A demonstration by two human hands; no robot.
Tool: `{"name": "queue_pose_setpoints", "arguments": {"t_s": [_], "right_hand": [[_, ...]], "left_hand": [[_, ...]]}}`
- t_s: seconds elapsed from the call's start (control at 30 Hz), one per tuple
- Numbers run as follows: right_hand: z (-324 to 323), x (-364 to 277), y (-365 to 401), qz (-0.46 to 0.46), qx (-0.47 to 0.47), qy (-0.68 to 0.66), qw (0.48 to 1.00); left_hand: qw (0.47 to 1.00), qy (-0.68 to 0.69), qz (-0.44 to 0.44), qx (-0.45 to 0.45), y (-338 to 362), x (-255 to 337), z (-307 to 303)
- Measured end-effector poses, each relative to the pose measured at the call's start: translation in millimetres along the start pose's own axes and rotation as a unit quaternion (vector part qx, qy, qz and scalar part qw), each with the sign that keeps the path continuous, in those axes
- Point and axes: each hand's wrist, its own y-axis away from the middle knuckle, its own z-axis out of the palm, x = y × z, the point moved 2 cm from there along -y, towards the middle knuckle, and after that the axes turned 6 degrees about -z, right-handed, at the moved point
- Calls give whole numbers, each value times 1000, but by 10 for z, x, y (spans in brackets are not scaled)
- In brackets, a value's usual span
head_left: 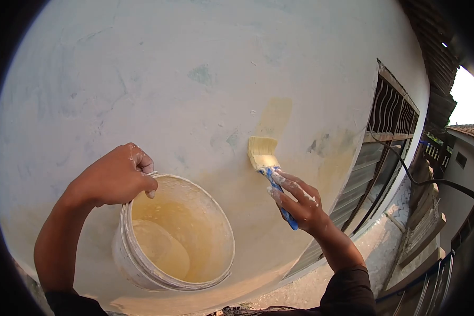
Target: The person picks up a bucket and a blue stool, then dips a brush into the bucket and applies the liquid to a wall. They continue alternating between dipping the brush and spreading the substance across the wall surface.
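Observation:
My left hand (122, 175) is closed on the rim of a white bucket (225, 237), which tilts toward me. Pale yellow paint (160, 250) lies in its bottom and coats the inner wall. In my right hand (299, 200) is a paintbrush (271, 173) with a blue handle, gripped between paint-smeared fingers. Its wide, paint-soaked bristles press on the white wall (158, 95). Just above the bristles runs a short stroke of wet yellow paint (277, 113).
A window with wavy bars (395, 113) and glass slats (359, 181) sits to the right. A black cable (432, 181) crosses in front of it. Farther right are wooden boards (424, 237) and a neighbouring building (461, 155). Greenish patches (200, 75) mark the wall.

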Motion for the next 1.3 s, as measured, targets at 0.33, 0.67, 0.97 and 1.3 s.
{"name": "queue_pose_setpoints", "arguments": {"t_s": [0.33,0.67,0.97,1.3], "right_hand": [[-375,684,-236,151,135,-194,960],[-124,659,-238,92,109,53,988],[18,119,-294,128,0,-226,966],[-264,1056,-197,240,235,84,938]], "left_hand": [[1000,17,-18,14,0,99,133],[997,68,-17,14,-11,-138,198],[998,47,44,-16,-190,-292,109],[991,96,90,-33,-300,-417,296]]}}
